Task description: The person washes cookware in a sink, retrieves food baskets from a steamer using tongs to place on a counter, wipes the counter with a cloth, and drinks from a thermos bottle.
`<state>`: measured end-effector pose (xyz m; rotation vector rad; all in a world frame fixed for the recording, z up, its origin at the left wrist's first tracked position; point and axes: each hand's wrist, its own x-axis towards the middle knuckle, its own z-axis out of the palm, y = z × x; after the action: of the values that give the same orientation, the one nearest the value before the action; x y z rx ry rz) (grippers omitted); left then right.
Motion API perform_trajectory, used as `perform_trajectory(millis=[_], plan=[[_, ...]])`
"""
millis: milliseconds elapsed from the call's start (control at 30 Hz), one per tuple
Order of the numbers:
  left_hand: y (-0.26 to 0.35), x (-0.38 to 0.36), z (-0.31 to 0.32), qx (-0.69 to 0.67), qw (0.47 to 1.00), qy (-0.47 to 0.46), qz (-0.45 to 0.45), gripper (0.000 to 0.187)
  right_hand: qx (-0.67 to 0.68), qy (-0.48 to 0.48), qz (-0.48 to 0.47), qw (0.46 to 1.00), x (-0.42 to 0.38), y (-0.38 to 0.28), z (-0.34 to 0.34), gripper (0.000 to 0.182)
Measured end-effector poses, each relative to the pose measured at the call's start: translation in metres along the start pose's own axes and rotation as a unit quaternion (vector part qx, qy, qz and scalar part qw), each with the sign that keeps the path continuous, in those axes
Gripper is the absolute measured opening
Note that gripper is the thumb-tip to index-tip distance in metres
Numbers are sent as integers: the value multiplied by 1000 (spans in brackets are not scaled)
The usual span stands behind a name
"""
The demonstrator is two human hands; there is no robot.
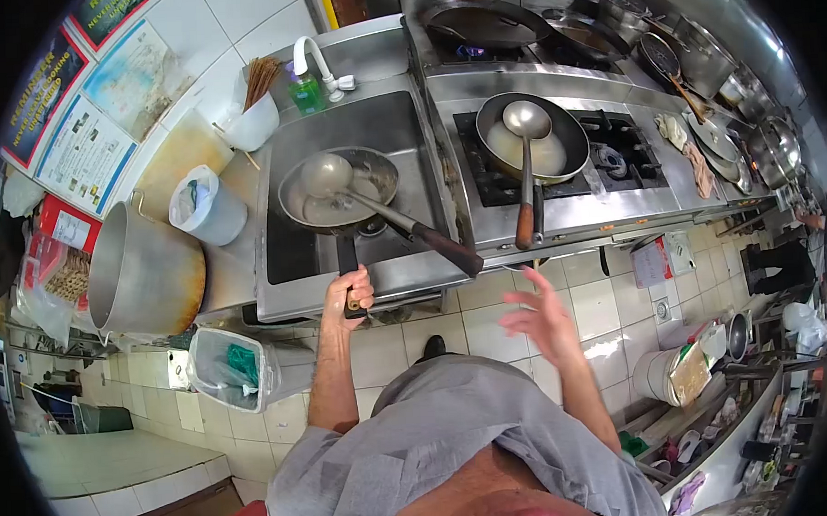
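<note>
My left hand [347,294] is wrapped round the black handle of a frying pan [387,171], which is over the sink [289,263]. A ladle [327,175] rests in that pan, its dark handle slanting over the sink's front edge. My right hand [543,319] is held in the air in front of the stove, fingers spread and holding nothing. Nearest to it are the handles of a second frying pan [569,131] and a wooden-handled ladle [527,119]. That second pan sits on the stove burner with cloudy liquid in it.
A white faucet [308,55] and a green soap bottle [305,92] stand behind the sink. To the left are a large stockpot [146,270] and a white bucket [218,211]. A lined bin [224,368] stands below. Behind the stove, a wok [482,24] sits near a blue flame.
</note>
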<state>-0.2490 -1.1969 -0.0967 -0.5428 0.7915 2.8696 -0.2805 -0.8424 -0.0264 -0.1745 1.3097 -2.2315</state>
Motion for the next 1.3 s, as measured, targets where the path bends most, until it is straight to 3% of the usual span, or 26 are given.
perform_trajectory(millis=[67, 200, 233, 267, 300, 333, 367, 400, 433, 500, 533, 567, 633, 667, 700, 767, 800, 833, 900, 933, 967, 1033, 1067, 1133, 1233, 1300], plan=[[0, 12, -18, 11, 999, 31, -15, 10, 37, -26, 36, 998, 42, 15, 46, 67], [3, 18, -42, 7, 997, 53, -56, 13, 63, -54, 140, 987, 95, 49, 66, 67], [5, 17, -45, 5, 997, 58, -54, 13, -135, -69, 97, 984, 101, 56, 68, 66], [7, 16, -47, 24, 996, 62, -53, 13, -326, -83, 49, 940, 106, 60, 70, 66], [9, 15, -48, 44, 996, 66, -51, 13, -325, -88, 52, 940, 112, 58, 72, 66], [10, 15, -48, 43, 995, 71, -49, 13, -492, -104, -129, 855, 120, 53, 75, 65], [13, 15, -48, 37, 995, 69, -55, 13, -623, -111, -305, 712, 130, 51, 78, 64], [19, 16, -48, 35, 995, 67, -61, 13, -624, -87, -245, 737, 140, 54, 82, 62], [26, 16, -48, 42, 995, 72, -62, 13, -618, -84, -245, 742, 151, 62, 81, 62], [34, 14, -48, 88, 991, 91, -51, 10, -750, -46, -137, 646, 170, 77, 80, 61], [40, 11, -47, 107, 986, 123, -46, 10, -731, -76, -40, 676, 180, 80, 81, 60], [46, 10, -48, 107, 985, 122, -51, 10, -732, -73, -36, 677, 190, 81, 82, 60], [60, 8, -56, 119, 986, 108, -37, 12, -736, -117, 71, 663, 207, 79, 91, 61], [67, 10, -62, 119, 987, 104, -34, 13, -703, -103, 76, 700, 214, 76, 94, 62], [73, 11, -67, 120, 987, 104, -40, 13, -702, -99, 80, 701, 226, 83, 92, 62], [86, 15, -75, 116, 987, 99, -56, 13, -620, -149, 104, 764, 250, 102, 84, 66], [91, 18, -85, 116, 990, 69, -52, 10, -605, -155, 58, 779, 257, 107, 86, 66], [95, 19, -89, 115, 989, 69, -56, 10, -470, -200, 132, 849, 269, 107, 88, 59], [101, 19, -95, 76, 991, 82, -74, 11, -303, -134, 272, 903, 292, 111, 87, 51], [104, 20, -102, 59, 994, 39, -79, 10, -313, -83, 245, 914, 308, 126, 81, 49], [105, 20, -107, 49, 995, 31, -82, 9, -310, -80, 247, 914, 325, 149, 67, 49], [108, 15, -105, 17, 995, 23, -99, 10, -502, 13, 180, 846, 360, 201, 30, 51], [108, 13, -101, -3, 994, 20, -106, 11, -501, 13, 182, 846, 374, 228, 11, 51], [111, 7, -90, -41, 989, 50, -130, 13, -677, 7, 226, 700, 396, 260, -8, 55], [110, -2, -70, -114, 978, 80, -154, 14, -689, -13, 303, 658, 408, 262, -3, 58], [114, -9, -56, -158, 968, 89, -171, 8, -665, -35, 260, 699, 419, 292, -18, 54]])
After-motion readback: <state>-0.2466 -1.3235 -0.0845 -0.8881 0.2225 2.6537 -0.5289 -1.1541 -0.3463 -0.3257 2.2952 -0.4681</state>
